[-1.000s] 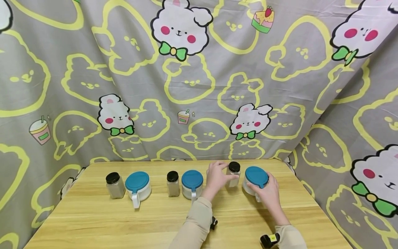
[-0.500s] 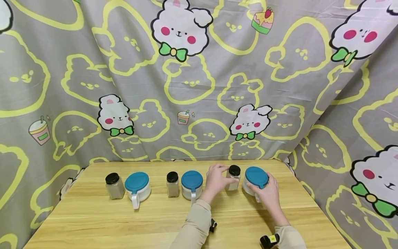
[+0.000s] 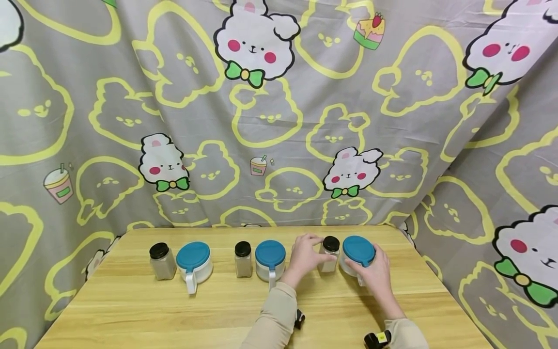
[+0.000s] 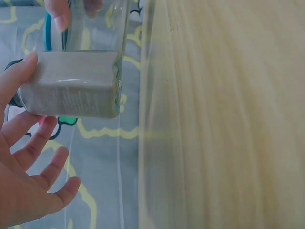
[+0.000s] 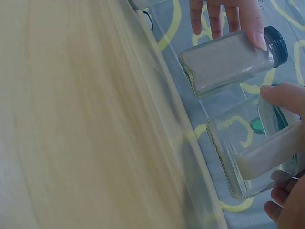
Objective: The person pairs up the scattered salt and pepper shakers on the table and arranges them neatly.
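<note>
My left hand (image 3: 302,258) pinches a square glass spice jar (image 3: 328,264) with a black lid, thumb on one side and index finger on the other. In the left wrist view the jar's pale contents (image 4: 71,83) show, and the other fingers spread away from it. My right hand (image 3: 378,272) grips a round clear glass seasoning pot (image 3: 358,250) with a blue lid and a white handle. The right wrist view shows the thumb near the lid and fingers curled round the far side. Both containers stand upright, side by side, with a narrow gap between them.
Left of my hands stand a second blue-lidded pot (image 3: 270,254) and black-lidded jar (image 3: 242,261). Farther left are another pot (image 3: 193,259) and jar (image 3: 162,261). The wooden table (image 3: 174,315) ends at a patterned curtain (image 3: 279,121).
The spice jar in my left hand has moved slightly toward me and closer to the blue-lidded pot. My right hand and its pot have shifted barely leftward.
</note>
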A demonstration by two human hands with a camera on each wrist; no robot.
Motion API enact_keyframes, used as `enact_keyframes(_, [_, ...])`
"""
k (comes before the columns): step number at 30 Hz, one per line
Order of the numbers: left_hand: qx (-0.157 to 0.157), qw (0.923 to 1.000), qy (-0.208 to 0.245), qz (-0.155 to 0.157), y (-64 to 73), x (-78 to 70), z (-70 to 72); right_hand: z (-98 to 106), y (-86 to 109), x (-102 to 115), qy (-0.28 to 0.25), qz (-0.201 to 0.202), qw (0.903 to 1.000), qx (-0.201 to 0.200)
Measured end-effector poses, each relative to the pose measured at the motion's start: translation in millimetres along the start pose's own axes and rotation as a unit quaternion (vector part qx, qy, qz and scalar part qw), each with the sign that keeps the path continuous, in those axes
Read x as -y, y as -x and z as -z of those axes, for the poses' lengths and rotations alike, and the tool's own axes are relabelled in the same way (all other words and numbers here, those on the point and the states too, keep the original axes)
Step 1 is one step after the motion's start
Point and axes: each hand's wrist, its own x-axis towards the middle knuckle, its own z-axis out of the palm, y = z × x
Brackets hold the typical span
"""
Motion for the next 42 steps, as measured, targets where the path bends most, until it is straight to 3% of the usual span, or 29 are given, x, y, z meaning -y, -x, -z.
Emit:
enact_keyframes(13, [0.024, 0.9996, -0.011, 0.001, 0.6, 4.4, -2.4, -7.0, -0.5, -5.0, 0.01, -0.001, 0.9999, 0.007])
enact_keyframes(42, [0.039, 0.9982, -0.038, 0.024, 3.0, 3.6, -0.2, -9.5, 1.6, -7.0, 0.03, -0.014, 0.9987, 0.038])
